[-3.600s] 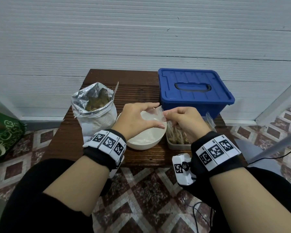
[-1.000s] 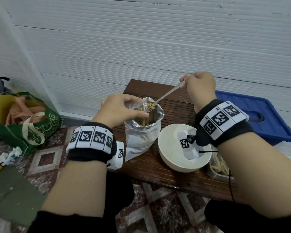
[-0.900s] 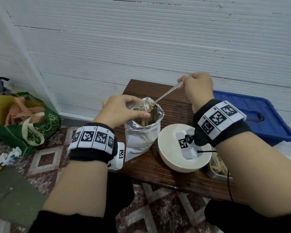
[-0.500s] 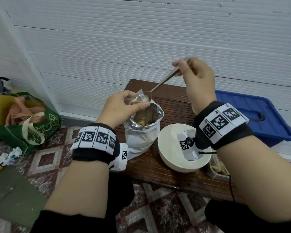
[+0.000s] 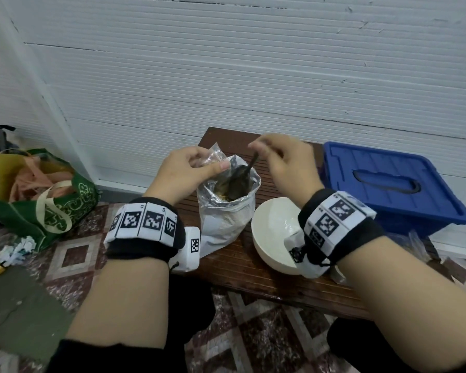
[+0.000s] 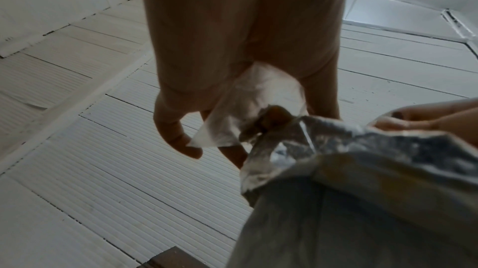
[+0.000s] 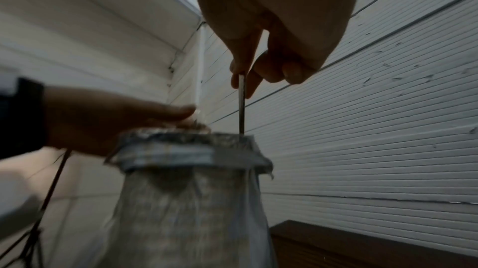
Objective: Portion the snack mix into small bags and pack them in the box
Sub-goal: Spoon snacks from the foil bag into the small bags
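A foil snack-mix bag (image 5: 228, 211) stands open on the wooden table (image 5: 253, 275), with mix showing inside. My left hand (image 5: 207, 163) pinches a small clear bag (image 5: 212, 156) at the foil bag's left rim. In the left wrist view the small clear bag (image 6: 248, 104) hangs open from the fingers with a brown piece low inside. My right hand (image 5: 256, 149) pinches the handle of a metal spoon (image 5: 246, 170), its bowl down in the mix. From the right wrist, the spoon (image 7: 241, 106) stands almost upright in the foil bag (image 7: 191, 190). The blue box (image 5: 388, 184) sits closed at right.
A white bowl (image 5: 272, 230) stands right of the foil bag, partly behind my right wrist. Clear plastic (image 5: 414, 243) shows at the table's right end. A green cloth bag (image 5: 43, 203) and paper scraps (image 5: 16, 249) lie on the tiled floor at left. A white wall stands close behind.
The right hand, raised with the spoon at the small bag's mouth half a second ago, has come down and the spoon is back in the foil bag. The left hand stays at the rim.
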A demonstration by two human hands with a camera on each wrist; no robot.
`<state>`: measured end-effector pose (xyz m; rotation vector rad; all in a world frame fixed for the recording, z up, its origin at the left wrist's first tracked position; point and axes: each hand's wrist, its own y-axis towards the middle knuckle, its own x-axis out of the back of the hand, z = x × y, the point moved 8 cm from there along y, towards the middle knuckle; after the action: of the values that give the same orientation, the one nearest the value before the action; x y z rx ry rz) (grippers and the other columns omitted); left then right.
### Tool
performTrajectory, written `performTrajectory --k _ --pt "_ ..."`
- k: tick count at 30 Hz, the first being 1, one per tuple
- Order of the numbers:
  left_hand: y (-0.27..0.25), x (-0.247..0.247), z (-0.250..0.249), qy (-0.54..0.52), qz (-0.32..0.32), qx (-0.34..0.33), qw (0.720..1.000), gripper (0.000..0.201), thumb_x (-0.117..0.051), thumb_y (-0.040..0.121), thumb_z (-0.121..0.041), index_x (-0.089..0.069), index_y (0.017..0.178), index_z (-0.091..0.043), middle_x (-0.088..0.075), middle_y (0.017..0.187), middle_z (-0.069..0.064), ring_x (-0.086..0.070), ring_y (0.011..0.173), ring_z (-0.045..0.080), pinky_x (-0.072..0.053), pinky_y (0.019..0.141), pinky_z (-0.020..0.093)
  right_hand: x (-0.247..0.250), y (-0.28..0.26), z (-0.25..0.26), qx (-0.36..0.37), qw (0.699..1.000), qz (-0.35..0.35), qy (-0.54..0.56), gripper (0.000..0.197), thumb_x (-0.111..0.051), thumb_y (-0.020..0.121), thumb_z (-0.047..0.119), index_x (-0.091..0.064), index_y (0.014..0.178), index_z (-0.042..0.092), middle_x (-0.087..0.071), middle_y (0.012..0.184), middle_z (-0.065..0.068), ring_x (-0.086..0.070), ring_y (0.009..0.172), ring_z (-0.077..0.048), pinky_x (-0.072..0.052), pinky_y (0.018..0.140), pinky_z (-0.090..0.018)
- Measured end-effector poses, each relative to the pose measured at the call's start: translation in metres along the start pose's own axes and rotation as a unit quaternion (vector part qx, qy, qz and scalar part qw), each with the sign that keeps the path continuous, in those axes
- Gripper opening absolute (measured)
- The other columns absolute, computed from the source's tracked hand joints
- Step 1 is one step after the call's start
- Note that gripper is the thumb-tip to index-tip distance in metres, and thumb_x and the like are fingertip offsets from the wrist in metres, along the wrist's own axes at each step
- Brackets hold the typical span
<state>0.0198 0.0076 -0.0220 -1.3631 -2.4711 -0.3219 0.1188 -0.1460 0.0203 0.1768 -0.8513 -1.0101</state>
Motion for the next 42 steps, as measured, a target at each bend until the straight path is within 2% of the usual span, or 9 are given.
performTrajectory --k 5,11,15,21,26,31,34,37,42 --pt "0.001 -0.001 0.0 -0.009 0.002 -0.005 1.0 0.022 -0.079 0.075 -0.032 -0.057 0.079 -0.034 -0.062 0.084 -0.018 -0.057 0.084 -0.008 -0.044 0.073 0.012 -0.035 -0.017 0.002 0.064 0.991 0.083 -0.082 0.016 -0.056 0.093 0.017 -0.07 0.094 0.01 -0.068 0.083 -0.008 -0.061 0.081 -0.024 -0.048 0.074 -0.037" --pt "0.002 0.001 0.002 0.001 0.007 -0.001 1.0 0.022 -0.08 0.072 -0.037 -0.062 0.083 -0.034 -0.062 0.093 -0.018 -0.058 0.104 0.006 -0.045 0.095 0.027 -0.018 -0.014 -0.022 -0.09 0.996 0.004 0.011 0.019 -0.054 0.093 0.011 -0.071 0.084 0.007 -0.066 0.075 -0.001 -0.056 0.068 -0.007 -0.039 0.063 -0.006" --pt "0.001 0.002 0.0 0.018 0.004 -0.01 1.0 0.022 -0.081 0.068 -0.041 -0.066 0.083 -0.035 -0.067 0.095 -0.015 -0.062 0.101 0.007 -0.049 0.091 0.028 -0.011 -0.014 -0.04 -0.181 0.98 -0.034 0.069 0.03 -0.052 0.095 0.013 -0.066 0.068 0.013 -0.07 0.081 0.0 -0.062 0.082 -0.01 -0.043 0.076 -0.018" --pt "-0.001 0.008 -0.004 0.035 -0.007 -0.022 0.999 0.019 -0.08 0.069 -0.04 -0.069 0.083 -0.034 -0.071 0.088 -0.012 -0.065 0.09 0.003 -0.052 0.082 0.022 0.006 -0.015 -0.067 -0.277 0.949 -0.097 0.114 0.042 -0.05 0.096 0.014 -0.059 0.055 0.015 -0.07 0.087 0.003 -0.056 0.076 -0.003 -0.04 0.071 -0.021" --pt "-0.001 0.012 -0.002 0.043 -0.003 -0.02 0.999 0.036 -0.078 0.059 -0.051 -0.072 0.088 -0.032 -0.073 0.092 -0.011 -0.066 0.094 0.005 -0.052 0.085 0.025 0.03 -0.01 -0.069 -0.287 0.942 -0.135 0.109 0.039 -0.049 0.096 0.012 -0.061 0.059 0.015 -0.064 0.073 0.011 -0.055 0.072 0.003 -0.038 0.065 -0.011" --pt "-0.001 0.01 -0.002 0.068 0.009 -0.02 0.997 0.025 -0.083 0.066 -0.039 -0.061 0.078 -0.043 -0.061 0.087 -0.026 -0.054 0.086 -0.013 -0.04 0.073 0.01 0.059 0.003 -0.06 -0.273 0.94 -0.178 0.096 0.04 -0.047 0.094 0.008 -0.059 0.057 0.017 -0.061 0.071 0.014 -0.053 0.07 0.004 -0.037 0.058 -0.006" --pt "0.002 0.005 0.002 0.084 0.02 -0.015 0.996 0.03 -0.085 0.063 -0.042 -0.066 0.087 -0.04 -0.064 0.094 -0.024 -0.054 0.094 -0.011 -0.042 0.083 0.018 0.06 0.01 -0.053 -0.267 0.942 -0.175 0.101 0.038 -0.048 0.096 0.011 -0.06 0.061 0.017 -0.061 0.069 0.015 -0.054 0.067 0.002 -0.041 0.061 -0.01" --pt "0.005 0.0 0.004 0.096 0.022 -0.011 0.995 0.048 -0.086 0.058 -0.046 -0.072 0.102 -0.032 -0.068 0.1 -0.019 -0.057 0.101 -0.006 -0.046 0.094 0.026 0.052 0.015 -0.045 -0.254 0.949 -0.158 0.099 0.038 -0.048 0.097 0.013 -0.061 0.061 0.016 -0.062 0.074 0.014 -0.053 0.07 0.004 -0.038 0.054 -0.002" --pt "0.006 -0.007 0.002 0.104 0.02 -0.026 0.994 0.052 -0.087 0.056 -0.046 -0.073 0.102 -0.029 -0.07 0.096 -0.015 -0.061 0.099 0.001 -0.05 0.094 0.03 0.037 0.02 -0.033 -0.234 0.959 -0.13 0.097 0.027 -0.048 0.097 0.014 -0.069 0.081 0.007 -0.058 0.069 0.013 -0.049 0.064 0.009 -0.033 0.049 0.004"
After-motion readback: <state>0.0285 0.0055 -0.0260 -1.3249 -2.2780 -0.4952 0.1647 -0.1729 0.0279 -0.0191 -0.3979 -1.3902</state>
